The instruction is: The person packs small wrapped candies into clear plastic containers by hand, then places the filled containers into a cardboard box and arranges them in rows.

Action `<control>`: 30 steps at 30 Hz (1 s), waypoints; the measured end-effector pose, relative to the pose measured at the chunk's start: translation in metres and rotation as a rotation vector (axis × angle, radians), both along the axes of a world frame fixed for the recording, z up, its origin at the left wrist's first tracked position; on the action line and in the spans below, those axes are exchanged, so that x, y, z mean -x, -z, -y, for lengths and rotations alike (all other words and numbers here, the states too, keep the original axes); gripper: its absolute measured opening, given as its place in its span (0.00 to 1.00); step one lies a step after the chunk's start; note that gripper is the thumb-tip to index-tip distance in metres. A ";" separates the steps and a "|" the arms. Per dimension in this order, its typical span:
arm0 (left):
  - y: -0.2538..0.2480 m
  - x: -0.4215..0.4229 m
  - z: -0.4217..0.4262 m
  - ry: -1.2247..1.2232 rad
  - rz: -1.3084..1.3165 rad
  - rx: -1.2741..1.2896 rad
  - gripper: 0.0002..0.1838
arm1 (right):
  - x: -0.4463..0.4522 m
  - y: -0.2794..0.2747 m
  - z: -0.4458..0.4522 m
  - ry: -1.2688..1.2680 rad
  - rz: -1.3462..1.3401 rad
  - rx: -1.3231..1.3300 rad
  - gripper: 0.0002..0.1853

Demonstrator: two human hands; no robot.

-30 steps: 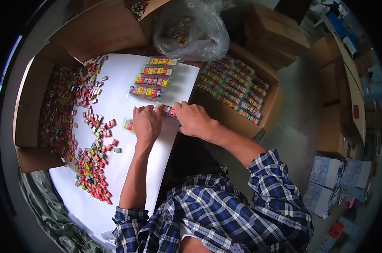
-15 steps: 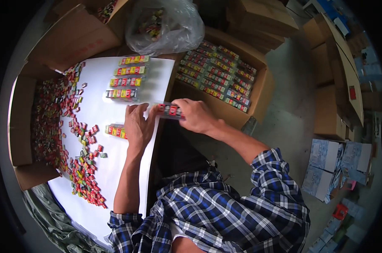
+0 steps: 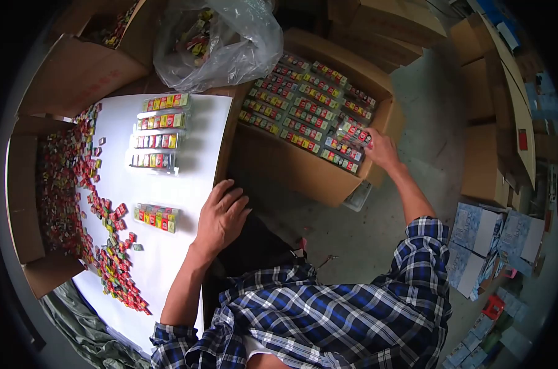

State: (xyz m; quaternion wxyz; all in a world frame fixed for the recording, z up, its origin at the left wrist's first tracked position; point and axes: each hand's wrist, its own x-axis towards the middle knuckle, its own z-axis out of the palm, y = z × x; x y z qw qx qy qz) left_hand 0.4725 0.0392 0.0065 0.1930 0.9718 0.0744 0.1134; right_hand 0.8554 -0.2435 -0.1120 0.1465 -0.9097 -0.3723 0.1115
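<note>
My right hand [image 3: 382,150] reaches over the open cardboard box [image 3: 328,178] at the right. Its fingers grip the end of a clear plastic pack of small colourful boxes [image 3: 353,130], above rows of similar packs [image 3: 310,111] inside. At the edge of the white table, my left hand [image 3: 221,216] is empty, its fingers apart and bent slightly. Left of that hand, a single clear pack [image 3: 156,218] lies on the table. Farther back, several filled packs [image 3: 157,140] form a column.
Loose little boxes [image 3: 122,270] spill across the white tabletop [image 3: 193,160] from a tipped carton [image 3: 23,197] at the left. Behind the table sits a clear plastic bag [image 3: 242,58]. Stacked cartons [image 3: 488,154] and blue-white boxes [image 3: 473,221] stand on the floor at right.
My right hand has carried the pack from the table edge rightward to the cardboard box. My left hand has let go of that pack and moved slightly down, opening. The view has shifted a little.
</note>
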 end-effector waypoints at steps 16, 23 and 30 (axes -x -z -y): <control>-0.002 -0.006 -0.001 0.016 -0.026 0.059 0.16 | -0.032 0.045 -0.015 -0.183 -0.125 0.144 0.31; 0.000 -0.005 -0.001 0.017 -0.024 0.059 0.15 | -0.030 0.013 -0.034 -0.215 -0.283 0.346 0.36; 0.000 -0.004 -0.001 0.016 -0.020 0.045 0.14 | -0.022 0.001 -0.050 -0.094 -0.337 0.491 0.41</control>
